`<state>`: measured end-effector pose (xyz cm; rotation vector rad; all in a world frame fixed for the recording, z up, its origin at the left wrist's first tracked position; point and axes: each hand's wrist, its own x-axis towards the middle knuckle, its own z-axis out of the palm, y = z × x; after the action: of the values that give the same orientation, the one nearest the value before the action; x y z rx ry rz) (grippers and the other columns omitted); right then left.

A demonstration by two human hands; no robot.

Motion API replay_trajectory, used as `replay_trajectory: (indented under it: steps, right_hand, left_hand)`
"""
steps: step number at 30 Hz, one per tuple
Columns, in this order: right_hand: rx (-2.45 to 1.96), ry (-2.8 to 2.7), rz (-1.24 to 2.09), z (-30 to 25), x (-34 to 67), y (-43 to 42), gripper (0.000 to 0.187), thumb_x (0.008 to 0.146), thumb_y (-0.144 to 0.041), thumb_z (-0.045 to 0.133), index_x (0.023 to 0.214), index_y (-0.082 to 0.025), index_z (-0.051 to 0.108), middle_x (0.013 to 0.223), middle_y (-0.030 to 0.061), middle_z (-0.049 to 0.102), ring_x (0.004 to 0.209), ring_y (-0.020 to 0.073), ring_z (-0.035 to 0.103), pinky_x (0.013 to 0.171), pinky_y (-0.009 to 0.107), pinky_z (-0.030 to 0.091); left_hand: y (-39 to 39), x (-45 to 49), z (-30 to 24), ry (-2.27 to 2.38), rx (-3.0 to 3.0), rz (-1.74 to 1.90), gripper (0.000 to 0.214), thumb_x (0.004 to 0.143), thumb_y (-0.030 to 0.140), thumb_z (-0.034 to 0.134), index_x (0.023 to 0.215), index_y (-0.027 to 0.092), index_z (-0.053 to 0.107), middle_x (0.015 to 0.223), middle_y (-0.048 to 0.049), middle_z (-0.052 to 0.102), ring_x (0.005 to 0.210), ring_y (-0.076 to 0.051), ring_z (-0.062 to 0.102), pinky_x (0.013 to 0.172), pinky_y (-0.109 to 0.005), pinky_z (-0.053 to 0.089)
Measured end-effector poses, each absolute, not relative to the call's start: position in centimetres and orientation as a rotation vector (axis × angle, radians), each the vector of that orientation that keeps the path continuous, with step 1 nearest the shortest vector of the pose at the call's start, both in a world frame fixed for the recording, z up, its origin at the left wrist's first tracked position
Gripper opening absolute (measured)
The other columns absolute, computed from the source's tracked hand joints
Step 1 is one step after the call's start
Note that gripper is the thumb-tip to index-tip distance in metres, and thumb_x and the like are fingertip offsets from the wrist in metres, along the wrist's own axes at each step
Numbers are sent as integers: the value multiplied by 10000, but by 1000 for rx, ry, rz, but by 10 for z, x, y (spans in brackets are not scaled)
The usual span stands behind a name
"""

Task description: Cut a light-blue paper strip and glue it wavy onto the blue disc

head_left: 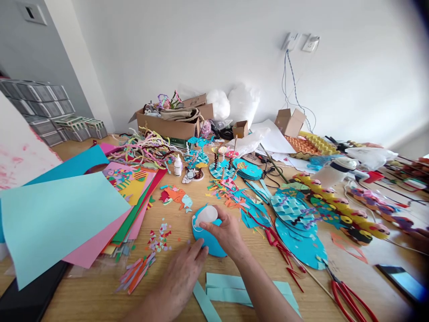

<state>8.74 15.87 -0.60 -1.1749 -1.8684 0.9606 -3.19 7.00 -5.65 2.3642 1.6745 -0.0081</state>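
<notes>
At the left of the frame I see a broad matte sheet of pale blue paper (56, 219) lying over a fanned stack of pink, green and yellow sheets (134, 210), all flat and sharp-cornered on the wooden surface (97, 297). Just right of the stack lies a loose bundle of thin paper strips (137, 270) in orange, pink and blue, with confetti-like scraps above it.

Lower centre, my left hand (182, 273) lies palm down with its fingers apart and stretched forward, and the tips touch the near edge of a round blue paper disc (209, 241). The disc is smooth and flat, just below the middle of the frame. My right hand (226, 232) reaches in from the lower right with the wrist bent left. Its fingers are clamped on a small white squeeze bottle (206, 215), soft-looking and rounded, tipped leftward over the disc's upper edge.

Below both hands sit pale teal paper strips (234, 286), straight-cut. Further right, teal fish-shaped cut-outs (295, 219) with layered wavy scales overlap one another. At the lower right lie red-handled scissors (348, 297) and a dark glossy phone (402, 281).
</notes>
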Motion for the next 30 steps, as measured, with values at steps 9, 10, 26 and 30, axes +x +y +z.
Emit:
replay_trajectory:
  steps: [9,10,26,30]
  right_hand:
    - [-1131,-1838,1047,-5,85,158,135,649,-306,679,738,-228,613,673,-46,613,650,146,560,602,216,421]
    - [-1129,-1841,1050,-4,84,158,125,655,-303,671,739,-229,615,671,-46,617,648,146,562,603,217,422]
    - [-1222,-2034,871,-2,78,157,310,620,-223,699,910,-230,590,764,-20,619,708,156,544,647,245,404]
    - [-1123,-2043,903,-3,78,157,173,687,-262,651,842,-212,592,781,-5,608,731,155,540,661,246,413]
  left_hand:
    - [69,-31,-67,1702,2389,135,507,783,-56,355,1212,184,479,1296,-99,508,1068,-218,561,869,-360,478]
    - [68,-31,-67,1713,2403,124,505,784,-54,358,1217,181,473,1301,-101,502,1074,-219,556,870,-358,477]
    - [69,-29,-70,1733,2418,203,496,799,-61,346,1225,166,461,1287,-110,512,1129,-216,518,942,-392,425]
    - [70,-28,-63,1743,2380,141,503,781,-77,336,1212,142,474,1315,-125,481,1123,-225,524,917,-374,449]
